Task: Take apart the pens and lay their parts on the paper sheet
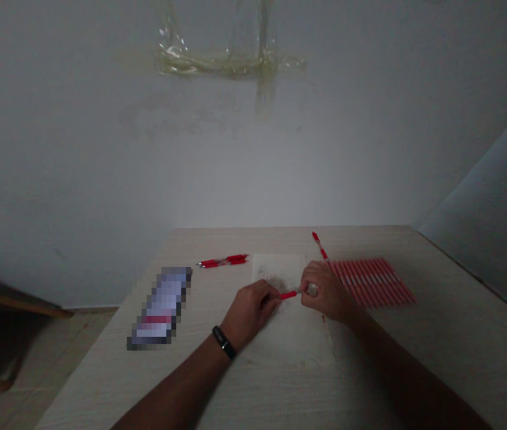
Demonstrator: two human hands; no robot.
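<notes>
My left hand (253, 307), wearing a black wristband (223, 342), pinches one end of a short red pen part (288, 295). At its other end, the thumb and forefinger of my right hand (325, 291) are closed on a thin greyish piece; whether this is the pen's tip or a separate part is too small to tell. Both hands are above a pale sheet (302, 343) with a dark smudge on it. Just beyond my right hand, a red pen (319, 245) lies at a slant, its near end by a row of several red pens (369, 280).
Two red pens (223, 261) lie together at the back left of the wooden table (217, 242). A blurred-out phone-like object (159, 307) lies at the left. Behind the table stands a wall (289, 179) with strips of clear tape (217, 64).
</notes>
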